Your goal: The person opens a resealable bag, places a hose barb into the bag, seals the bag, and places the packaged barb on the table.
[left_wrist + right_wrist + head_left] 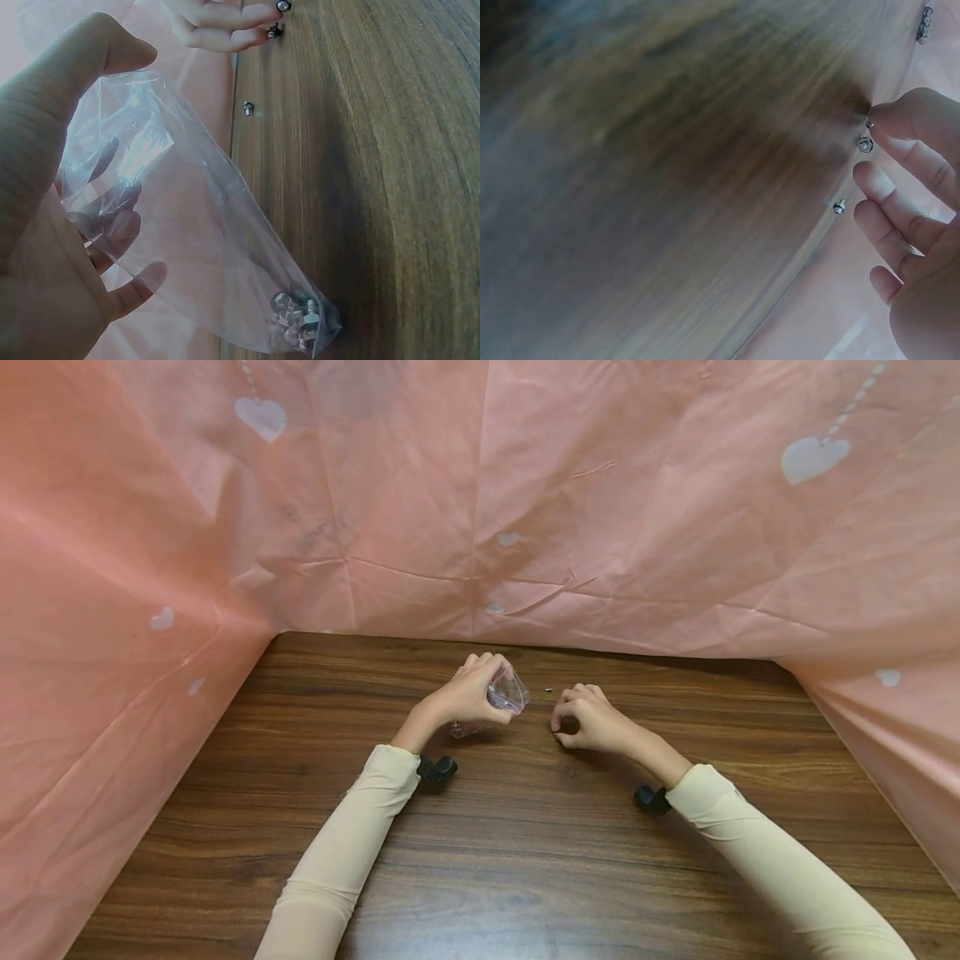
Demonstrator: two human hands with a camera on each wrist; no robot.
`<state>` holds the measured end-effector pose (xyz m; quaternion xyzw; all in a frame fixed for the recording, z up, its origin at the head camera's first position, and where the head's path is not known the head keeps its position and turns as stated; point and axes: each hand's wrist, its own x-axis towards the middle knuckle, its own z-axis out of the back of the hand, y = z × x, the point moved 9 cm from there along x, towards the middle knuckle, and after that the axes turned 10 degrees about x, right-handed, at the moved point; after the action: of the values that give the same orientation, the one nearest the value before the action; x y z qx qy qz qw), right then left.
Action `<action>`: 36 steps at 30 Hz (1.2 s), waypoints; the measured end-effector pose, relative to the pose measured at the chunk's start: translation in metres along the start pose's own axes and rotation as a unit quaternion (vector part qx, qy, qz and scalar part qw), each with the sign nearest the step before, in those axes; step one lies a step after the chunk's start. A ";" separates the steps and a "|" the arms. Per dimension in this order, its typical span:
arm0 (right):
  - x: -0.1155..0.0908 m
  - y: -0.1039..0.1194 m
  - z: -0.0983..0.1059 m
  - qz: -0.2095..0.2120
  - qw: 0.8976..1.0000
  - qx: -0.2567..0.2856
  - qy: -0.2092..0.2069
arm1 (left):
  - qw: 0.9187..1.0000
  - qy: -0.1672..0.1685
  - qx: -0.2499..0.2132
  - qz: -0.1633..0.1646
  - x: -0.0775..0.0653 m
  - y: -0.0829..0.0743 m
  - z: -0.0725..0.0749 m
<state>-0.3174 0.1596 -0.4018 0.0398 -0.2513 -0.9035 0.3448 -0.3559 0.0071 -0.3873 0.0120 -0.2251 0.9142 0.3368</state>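
Observation:
My left hand [474,689] holds a clear plastic bag [202,217] near its mouth, the thumb on the rim and the fingers seen through the film. Several small metal screws [300,319] lie bunched in the bag's bottom corner, low over the wood. To the right, my right hand [591,720] is down at the tabletop, thumb and forefinger curled together. At those fingertips they pinch a small screw [869,124], partly hidden. Another screw [865,145] is right beside the fingertips. Farther back, a loose screw [548,690] lies on the table between the hands.
The brown wood-grain table [495,843] spreads under both arms. A pink sheet with white hearts [420,502] rises along its back and sides. Black wrist cameras stick out below the left sleeve [390,777] and the right sleeve [701,789].

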 end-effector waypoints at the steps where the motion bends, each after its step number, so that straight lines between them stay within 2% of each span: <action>1: 0.000 0.000 0.000 -0.001 1.000 -0.001 0.001 | 1.000 0.000 0.001 0.000 0.000 0.000 0.000; 20: 0.000 0.003 0.000 0.001 1.000 -0.002 -0.006 | 1.000 0.003 -0.001 -0.003 -0.001 -0.001 0.000; 36: 0.012 0.016 0.026 0.016 0.998 0.022 -0.058 | 1.000 0.008 -0.011 0.001 0.000 -0.001 -0.001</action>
<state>-0.3229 0.1532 -0.3702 -0.0088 -0.2909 -0.8931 0.3430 -0.3547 0.0081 -0.3876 0.0009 -0.2323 0.9122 0.3376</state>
